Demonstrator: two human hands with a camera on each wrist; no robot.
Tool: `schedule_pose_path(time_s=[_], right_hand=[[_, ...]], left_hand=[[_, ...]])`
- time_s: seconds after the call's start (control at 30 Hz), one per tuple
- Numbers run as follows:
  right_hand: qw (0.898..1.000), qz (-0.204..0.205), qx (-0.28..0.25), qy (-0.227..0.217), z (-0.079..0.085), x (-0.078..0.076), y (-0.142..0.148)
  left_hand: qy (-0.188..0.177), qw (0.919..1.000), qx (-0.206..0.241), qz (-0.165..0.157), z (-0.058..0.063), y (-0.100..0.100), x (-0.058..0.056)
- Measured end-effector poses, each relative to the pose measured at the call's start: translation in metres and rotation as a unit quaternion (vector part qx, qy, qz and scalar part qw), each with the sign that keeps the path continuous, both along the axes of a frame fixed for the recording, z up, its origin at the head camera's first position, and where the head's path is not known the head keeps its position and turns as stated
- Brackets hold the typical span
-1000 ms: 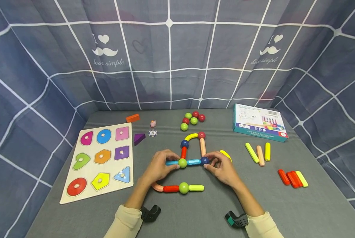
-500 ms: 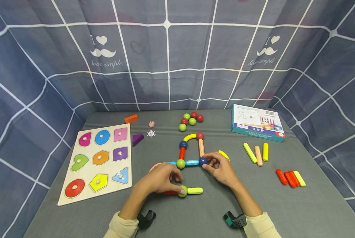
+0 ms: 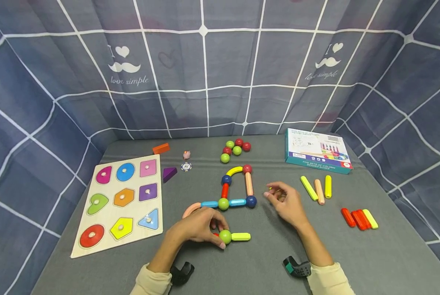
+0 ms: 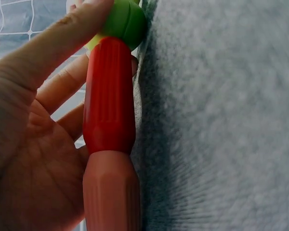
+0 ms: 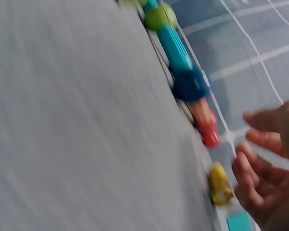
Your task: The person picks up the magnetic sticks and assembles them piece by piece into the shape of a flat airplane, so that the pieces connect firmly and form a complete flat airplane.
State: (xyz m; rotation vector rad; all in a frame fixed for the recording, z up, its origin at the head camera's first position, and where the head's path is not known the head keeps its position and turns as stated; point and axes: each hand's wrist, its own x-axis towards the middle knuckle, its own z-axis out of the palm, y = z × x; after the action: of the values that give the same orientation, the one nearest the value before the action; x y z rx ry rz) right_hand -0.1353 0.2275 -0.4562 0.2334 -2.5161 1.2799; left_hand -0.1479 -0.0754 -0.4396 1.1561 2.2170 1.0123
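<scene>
My left hand (image 3: 202,226) pinches a green ball (image 3: 225,236) between thumb and fingers, low over the grey cloth. A yellow-green rod (image 3: 241,237) sticks out to the ball's right. On its other side come a red rod (image 4: 110,96) and a salmon piece (image 4: 111,187). Behind lies a joined loop with a yellow arc (image 3: 235,170), a red ball (image 3: 247,168), a peach rod (image 3: 249,184) and a dark blue ball (image 3: 251,201); blue rods (image 3: 237,203) form its front. My right hand (image 3: 287,205), fingers loosely bent and holding nothing, hovers beside a yellow curved piece (image 5: 219,180), mostly hidden in the head view.
A wooden shape puzzle (image 3: 156,226) lies at left, with a purple wedge (image 3: 169,173) and an orange block (image 3: 161,148) near it. Red and green balls (image 3: 237,150) cluster at the back. Loose rods (image 3: 318,191) and a toy box (image 3: 317,151) are at right.
The left hand has left the loop's front and come nearer, taking hold of the green ball. My right hand has let go of the dark blue ball and moved right to the yellow curved piece.
</scene>
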Motion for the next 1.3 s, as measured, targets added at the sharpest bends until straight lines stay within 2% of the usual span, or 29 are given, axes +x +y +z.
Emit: schedule_pose_path(time_s=[0.1, 0.23, 0.3, 0.37, 0.47, 0.53, 0.6, 0.67, 0.73, 0.8, 0.87, 1.03, 1.3], right_hand=[[0.996, -0.076, 0.055, -0.001, -0.002, -0.002, 0.019], [0.987, -0.105, 0.119, -0.035, -0.003, -0.003, 0.037], [0.981, -0.139, 0.132, -0.042, -0.001, -0.003, 0.047], [0.968, -0.201, 0.143, -0.050, 0.004, -0.002, 0.059], [0.940, -0.294, 0.154, -0.078, 0.010, 0.005, 0.081], [0.924, -0.331, 0.158, -0.105, 0.012, 0.009, 0.094], [0.913, -0.354, 0.151, -0.133, 0.015, 0.015, 0.106], [0.904, -0.370, 0.143, -0.157, 0.019, 0.022, 0.117], [0.892, -0.379, 0.138, -0.202, 0.024, 0.033, 0.128], [0.883, -0.377, 0.143, -0.240, 0.028, 0.046, 0.137], [0.878, -0.364, 0.157, -0.267, 0.031, 0.059, 0.143], [0.875, -0.351, 0.171, -0.286, 0.033, 0.075, 0.148], [0.871, -0.353, 0.170, -0.295, 0.030, 0.078, 0.148]], left_hand=[[-0.002, 1.0000, -0.002, -0.003, -0.001, 0.000, 0.000], [-0.008, 1.0000, -0.006, -0.003, 0.000, -0.001, 0.001], [-0.011, 0.9999, -0.008, -0.002, 0.002, -0.001, 0.000], [-0.014, 0.9999, -0.010, -0.001, 0.002, -0.001, 0.000], [-0.012, 0.9998, -0.013, -0.004, 0.002, 0.000, -0.001], [-0.010, 0.9998, -0.013, -0.007, 0.001, -0.001, -0.001], [-0.009, 0.9998, -0.012, -0.009, 0.000, -0.001, -0.001], [-0.009, 0.9999, -0.010, -0.010, 0.000, -0.001, -0.001], [-0.010, 0.9999, -0.008, -0.011, -0.001, 0.000, -0.001], [-0.012, 0.9998, -0.007, -0.012, -0.001, 0.001, 0.000], [-0.016, 0.9998, -0.009, -0.012, -0.002, 0.001, 0.000], [-0.018, 0.9998, -0.010, -0.008, -0.002, 0.000, -0.001], [-0.010, 0.9998, 0.009, -0.013, -0.002, -0.001, -0.002]])
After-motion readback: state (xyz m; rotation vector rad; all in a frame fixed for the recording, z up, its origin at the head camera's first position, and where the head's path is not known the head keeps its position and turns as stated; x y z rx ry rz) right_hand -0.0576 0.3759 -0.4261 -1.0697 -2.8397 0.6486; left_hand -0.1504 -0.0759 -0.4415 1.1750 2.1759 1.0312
